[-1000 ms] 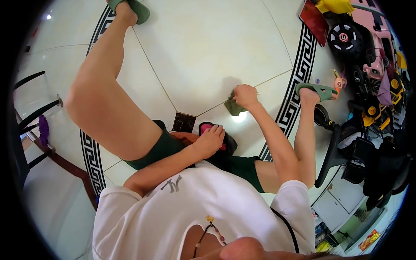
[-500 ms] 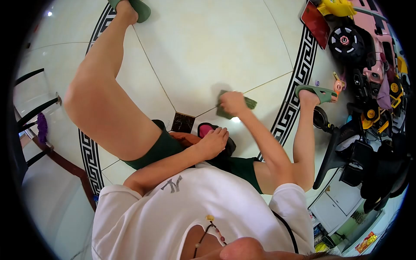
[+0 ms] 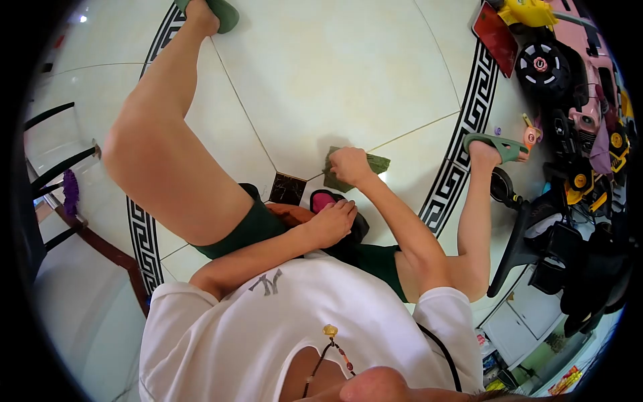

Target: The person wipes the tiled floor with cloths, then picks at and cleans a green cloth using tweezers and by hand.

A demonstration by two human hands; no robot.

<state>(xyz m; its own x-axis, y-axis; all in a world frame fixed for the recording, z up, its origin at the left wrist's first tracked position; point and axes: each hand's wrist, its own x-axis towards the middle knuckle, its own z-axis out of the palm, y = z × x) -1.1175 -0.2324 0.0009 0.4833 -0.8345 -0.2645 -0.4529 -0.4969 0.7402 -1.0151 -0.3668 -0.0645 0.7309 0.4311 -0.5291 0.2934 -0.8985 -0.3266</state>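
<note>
My right hand (image 3: 349, 166) is closed in a fist on a flat green cloth (image 3: 377, 164), pressing it against the pale floor tiles (image 3: 348, 80). The cloth's edges stick out on both sides of the fist. In my lap, my left hand (image 3: 329, 222) lies with bent, relaxed fingers over a dark item with a pink inside (image 3: 323, 199), whose kind I cannot make out. Something orange-brown (image 3: 289, 214) shows beside that hand, partly covered by the forearm.
Dark patterned border strips (image 3: 462, 141) run along both sides. Toys, including a pink ride-on car (image 3: 589, 74), crowd the right. A red flat panel (image 3: 495, 40) leans near them. Black chair legs (image 3: 60, 164) stand at left. My green slippers (image 3: 492, 144) are on the floor.
My right hand has slid the green cloth leftward and slightly closer to my body. My left hand stays in my lap. The whole view has shifted a little.
</note>
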